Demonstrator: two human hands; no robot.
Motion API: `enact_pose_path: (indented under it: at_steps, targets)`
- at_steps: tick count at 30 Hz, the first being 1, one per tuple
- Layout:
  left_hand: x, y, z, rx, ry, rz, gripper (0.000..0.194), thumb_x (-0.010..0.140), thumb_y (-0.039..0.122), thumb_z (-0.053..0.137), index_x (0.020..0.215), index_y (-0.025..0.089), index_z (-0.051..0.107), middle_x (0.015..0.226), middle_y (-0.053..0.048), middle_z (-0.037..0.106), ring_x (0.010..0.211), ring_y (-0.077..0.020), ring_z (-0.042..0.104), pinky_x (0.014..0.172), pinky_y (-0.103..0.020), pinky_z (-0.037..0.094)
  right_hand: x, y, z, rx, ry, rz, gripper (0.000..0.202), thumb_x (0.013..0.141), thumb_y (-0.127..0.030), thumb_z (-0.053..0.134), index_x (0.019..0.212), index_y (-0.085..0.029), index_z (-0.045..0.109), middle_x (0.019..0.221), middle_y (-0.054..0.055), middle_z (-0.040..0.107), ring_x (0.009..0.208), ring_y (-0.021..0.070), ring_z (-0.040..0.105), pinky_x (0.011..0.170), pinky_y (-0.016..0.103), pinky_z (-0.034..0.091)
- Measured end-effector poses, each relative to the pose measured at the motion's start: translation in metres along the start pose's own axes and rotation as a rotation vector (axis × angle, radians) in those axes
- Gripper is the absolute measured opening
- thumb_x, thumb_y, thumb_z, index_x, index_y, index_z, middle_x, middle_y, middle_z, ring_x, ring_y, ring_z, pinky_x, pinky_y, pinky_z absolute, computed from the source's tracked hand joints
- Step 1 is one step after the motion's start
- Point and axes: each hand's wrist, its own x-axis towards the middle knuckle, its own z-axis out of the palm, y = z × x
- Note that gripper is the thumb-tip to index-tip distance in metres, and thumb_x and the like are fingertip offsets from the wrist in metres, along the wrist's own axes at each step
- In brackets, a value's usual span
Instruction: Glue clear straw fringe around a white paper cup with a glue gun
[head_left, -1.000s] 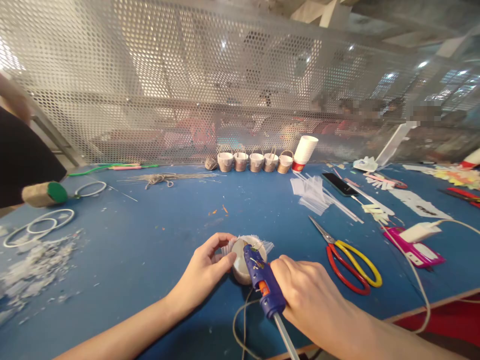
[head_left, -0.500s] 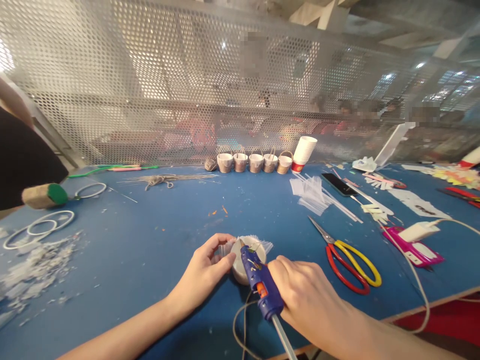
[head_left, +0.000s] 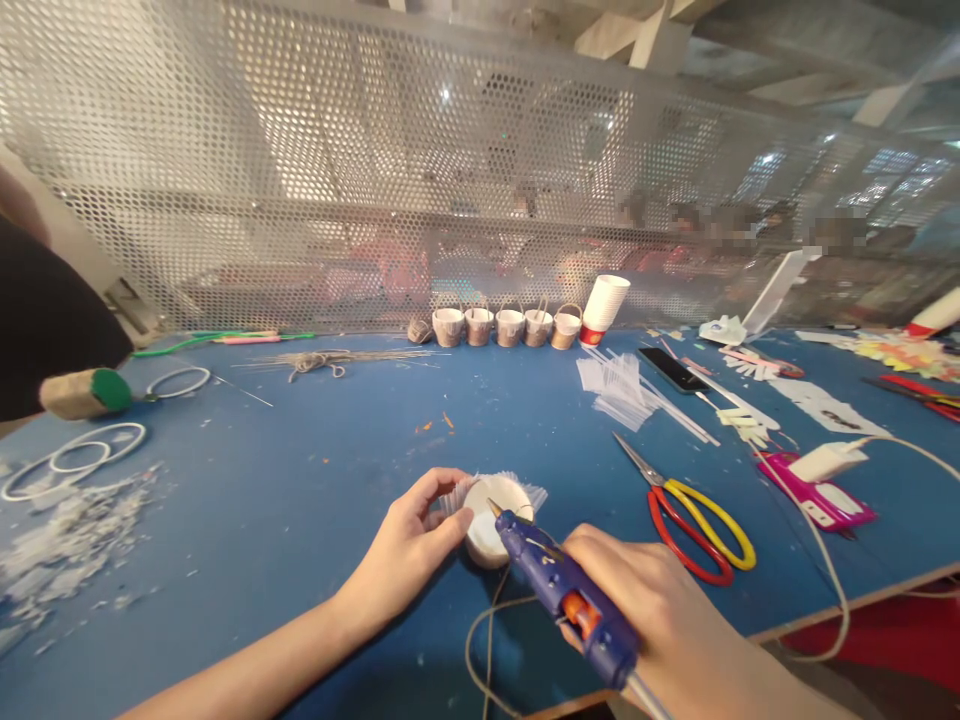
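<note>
You are working at a broad blue tabletop [head_left: 285, 560], with big scissors with one red and one yellow handle [head_left: 720, 515] lying open-bladed to your right, well apart from the work. Your right hand [head_left: 641, 600] is wrapping its fingers around the grip of a long blue plastic glue gun [head_left: 540, 566] with an orange part in its side; the trigger is hiding from view, so I cannot tell whether you are squeezing it. Your left hand [head_left: 416, 540] is gripping the left side of a small round cup, whitish inside and beige outside [head_left: 486, 553], thumb at the near rim and fingers curling around the far side.

The cup is sitting near the table's front edge, between your hands. For good control, I'd be bracing it with the left hand, guiding the gun from the wrist and minding that thumb, which is resting close to the hot end.

The cup's mouth is facing up, its axis standing roughly upright. The gun's long axis is running diagonally, its back end near you on the right, its pale metal nozzle [head_left: 493, 506] pointing away and left over the mouth; whether it is touching, I cannot tell. Translucent pleated strips [head_left: 537, 497] are fanning out around the rim.
</note>
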Motion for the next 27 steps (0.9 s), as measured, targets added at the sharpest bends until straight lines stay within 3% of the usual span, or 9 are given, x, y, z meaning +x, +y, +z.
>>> enact_pose_path:
  at_steps: [4,6,8,12,15,19,23,25,27]
  targets:
    - [0.000,0.000,-0.001,0.019,-0.005,0.002,0.026,0.077,0.033,0.061,0.098,0.018,0.060,0.099,-0.005,0.067,0.089,-0.0202,0.062,0.077,-0.028,0.051,0.000,0.010,-0.006,0.126,0.192,0.020,0.004,0.086,-0.018,0.049,0.085,-0.022,0.049,0.073,-0.001,0.053,0.058,0.0120,0.052,0.055,0.023,0.040]
    - [0.000,-0.001,-0.001,0.043,0.004,0.014,0.027,0.078,0.033,0.061,0.100,0.018,0.059,0.102,-0.006,0.066,0.092,-0.0208,0.062,0.079,-0.028,0.051,0.007,0.024,-0.006,0.061,0.326,0.081,0.005,0.086,-0.022,0.050,0.083,-0.023,0.046,0.069,-0.003,0.052,0.056,0.0121,0.050,0.055,0.023,0.040]
    - [0.001,-0.002,-0.002,0.058,0.009,0.019,0.028,0.078,0.032,0.060,0.103,0.019,0.058,0.105,-0.006,0.065,0.096,-0.0212,0.061,0.081,-0.029,0.050,0.017,0.044,-0.005,-0.054,0.362,0.144,0.004,0.083,-0.022,0.049,0.083,-0.023,0.045,0.070,-0.002,0.053,0.059,0.0145,0.052,0.057,0.025,0.040]
    - [0.002,-0.005,-0.003,0.053,-0.011,0.006,0.032,0.080,0.031,0.058,0.109,0.020,0.055,0.112,-0.006,0.063,0.095,-0.0207,0.061,0.081,-0.029,0.050,0.039,0.081,0.002,-0.379,0.049,0.303,0.012,0.080,-0.017,0.046,0.092,-0.020,0.048,0.087,0.005,0.059,0.068,0.0186,0.057,0.059,0.028,0.036]
    - [0.002,-0.006,-0.004,0.057,-0.030,-0.009,0.033,0.082,0.032,0.056,0.113,0.020,0.055,0.112,-0.006,0.063,0.089,-0.0188,0.062,0.078,-0.028,0.050,0.047,0.093,0.007,-0.448,-0.094,0.287,0.017,0.082,-0.016,0.046,0.098,-0.017,0.053,0.096,0.008,0.060,0.075,0.0209,0.059,0.065,0.030,0.036]
    - [0.001,-0.006,-0.005,0.082,-0.049,0.017,0.028,0.083,0.031,0.056,0.108,0.021,0.058,0.110,-0.004,0.064,0.091,-0.0180,0.060,0.080,-0.026,0.049,0.047,0.095,0.007,-0.445,-0.167,0.230,0.027,0.078,-0.012,0.047,0.103,-0.016,0.057,0.105,0.010,0.060,0.092,0.0255,0.056,0.079,0.035,0.039]
    - [0.001,-0.004,-0.004,0.157,-0.053,0.073,0.022,0.084,0.029,0.053,0.103,0.021,0.061,0.102,-0.002,0.064,0.091,-0.0171,0.058,0.079,-0.024,0.047,0.042,0.098,-0.005,-0.417,-0.214,0.211,0.031,0.078,-0.020,0.053,0.108,-0.018,0.058,0.117,0.011,0.058,0.103,0.0285,0.054,0.090,0.043,0.038]
    - [0.001,-0.003,-0.004,0.208,-0.055,0.103,0.021,0.085,0.028,0.051,0.101,0.021,0.061,0.098,-0.002,0.063,0.088,-0.0166,0.058,0.077,-0.024,0.047,0.041,0.096,-0.013,-0.380,-0.193,0.198,0.033,0.079,-0.027,0.057,0.111,-0.019,0.058,0.124,0.011,0.056,0.108,0.0300,0.053,0.094,0.047,0.037]
    - [0.001,-0.004,-0.004,0.254,-0.052,0.140,0.019,0.085,0.027,0.050,0.100,0.021,0.061,0.097,-0.002,0.064,0.087,-0.0166,0.058,0.076,-0.024,0.046,0.043,0.087,-0.018,-0.303,-0.089,0.165,0.027,0.084,-0.029,0.056,0.109,-0.020,0.060,0.122,0.010,0.058,0.107,0.0284,0.054,0.094,0.047,0.039]
